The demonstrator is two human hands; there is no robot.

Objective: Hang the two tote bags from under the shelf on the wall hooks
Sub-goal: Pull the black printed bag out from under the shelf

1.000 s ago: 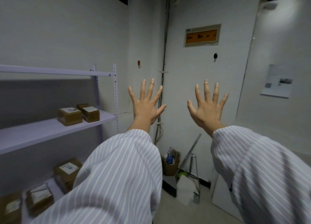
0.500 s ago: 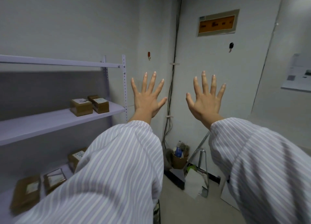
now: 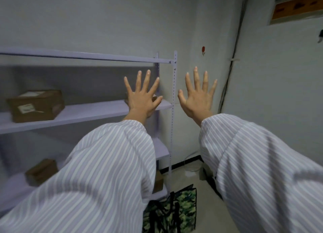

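In mid-frame the left hand (image 3: 142,99) and right hand (image 3: 197,98) are raised, fingers (image 3: 196,77) spread wide, holding nothing. A green camouflage fabric tote bag (image 3: 174,210) stands on the floor (image 3: 197,189) at bottom centre, beside the lavender metal shelf (image 3: 104,108).

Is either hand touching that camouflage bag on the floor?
Apart. The head view shows the left hand and right hand raised, fingers spread, while the camouflage bag sits low beside the shelf.

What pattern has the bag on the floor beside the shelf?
Green and dark camouflage. The tote bag shows best in the head view, at the bottom centre.
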